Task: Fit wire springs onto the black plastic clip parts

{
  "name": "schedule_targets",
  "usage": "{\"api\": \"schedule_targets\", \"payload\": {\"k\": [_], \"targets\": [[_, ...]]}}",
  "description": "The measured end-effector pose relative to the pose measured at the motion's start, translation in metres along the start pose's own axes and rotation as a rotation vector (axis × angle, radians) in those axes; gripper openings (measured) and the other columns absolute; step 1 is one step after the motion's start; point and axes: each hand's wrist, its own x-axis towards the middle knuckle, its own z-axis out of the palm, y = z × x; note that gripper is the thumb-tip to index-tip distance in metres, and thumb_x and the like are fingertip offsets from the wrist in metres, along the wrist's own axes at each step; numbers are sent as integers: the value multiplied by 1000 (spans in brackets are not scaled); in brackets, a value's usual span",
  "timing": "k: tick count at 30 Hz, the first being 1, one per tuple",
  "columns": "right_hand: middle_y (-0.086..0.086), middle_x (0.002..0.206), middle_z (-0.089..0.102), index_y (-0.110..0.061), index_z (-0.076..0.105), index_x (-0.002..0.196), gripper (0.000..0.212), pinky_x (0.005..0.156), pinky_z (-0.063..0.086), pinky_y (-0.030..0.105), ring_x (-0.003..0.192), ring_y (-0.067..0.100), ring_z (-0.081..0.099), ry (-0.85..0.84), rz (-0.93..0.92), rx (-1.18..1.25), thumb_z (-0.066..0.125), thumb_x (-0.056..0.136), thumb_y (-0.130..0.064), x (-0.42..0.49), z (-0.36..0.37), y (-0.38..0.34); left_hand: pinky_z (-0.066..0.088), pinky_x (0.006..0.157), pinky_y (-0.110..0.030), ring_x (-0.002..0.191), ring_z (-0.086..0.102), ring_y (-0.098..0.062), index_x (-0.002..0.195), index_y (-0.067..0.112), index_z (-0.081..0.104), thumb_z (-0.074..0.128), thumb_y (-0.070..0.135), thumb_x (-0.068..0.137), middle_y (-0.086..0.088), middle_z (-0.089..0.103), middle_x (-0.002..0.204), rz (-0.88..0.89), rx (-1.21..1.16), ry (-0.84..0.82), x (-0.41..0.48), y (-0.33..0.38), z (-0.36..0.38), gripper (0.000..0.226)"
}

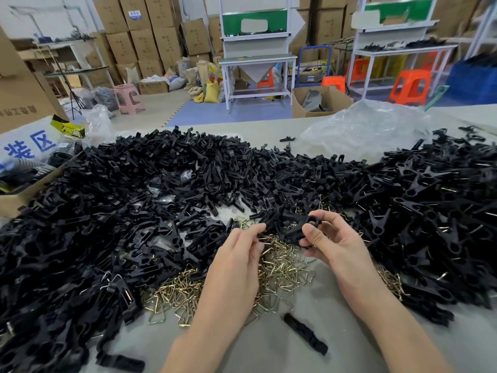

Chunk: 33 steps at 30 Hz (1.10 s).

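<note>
On the counter (269, 354) right up front, the right grip (332, 242) has a black clip (305, 228) pinched between thumb and fingers, held just above the springs (285, 267). The left grip (236, 255) is beside it, with fingertips (256, 229) curled down at the far edge of that brassy heap. Honestly can't tell if it's got a spring or is only touching them. The springs lie loose between and under both wrists. All around is a huge spread of black parts (161, 184), running from far left to far right. One loose part (304, 333) lies on bare counter near the right forearm. A crumpled clear bag (368, 127) sits behind the pile on the right, and a cardboard box (16, 203) is at the left edge.
</note>
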Motion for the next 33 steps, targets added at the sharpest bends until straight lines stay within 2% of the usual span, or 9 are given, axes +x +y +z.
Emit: {"api": "schedule_targets", "payload": {"k": [3,6,8,12,17,25,28,33], "targets": [[-8,78,69,-37,73,96,24,76,61,28,81,17,72,-32,9,-3,78,73,-36,-2,1,-1,41,82,-5,100,57,9,117,36,64,55,23,101,27,61,102,-41,-94,92,1,4,-2,22],[-7,82,70,-33,73,98,27,76,61,28,84,19,73,-92,14,-9,79,72,-34,-5,4,-3,43,79,-6,95,62,6,99,42,67,64,21,97,27,68,98,-153,-296,128,2,5,-4,21],[-5,84,72,-33,73,98,28,77,61,28,84,19,72,-131,21,-30,79,71,-33,-7,5,-5,46,75,-9,87,65,2,103,40,68,66,21,96,22,70,93,-220,-417,115,4,4,-6,20],[-8,84,72,-34,73,99,30,80,60,28,84,17,71,-190,41,-61,79,69,-34,-8,8,-7,52,72,-18,73,65,-6,120,36,58,67,15,95,4,74,88,-307,-652,16,8,6,-10,33],[-9,84,71,-37,73,99,27,83,58,30,81,18,67,-227,42,-114,79,73,-31,-8,9,-6,49,68,-14,70,63,-5,123,36,57,67,15,95,6,72,86,-318,-658,-14,8,5,-9,37],[-8,83,71,-39,73,98,26,80,58,27,78,16,67,-220,27,-115,79,74,-31,-8,8,-7,50,71,-15,69,63,-7,124,40,56,67,19,96,5,72,82,-318,-660,-57,8,2,-9,37],[-6,85,72,-40,73,97,29,83,57,31,79,16,65,-236,40,-122,81,70,-36,-9,10,-9,50,71,-15,69,62,-7,123,41,56,67,20,96,5,72,80,-319,-663,-60,8,1,-9,36],[-6,84,72,-39,73,95,29,82,56,31,77,17,64,-228,44,-124,80,67,-36,-9,10,-9,51,73,-21,68,62,-9,123,39,56,66,17,96,4,70,76,-310,-672,-91,8,0,-8,36]]}}
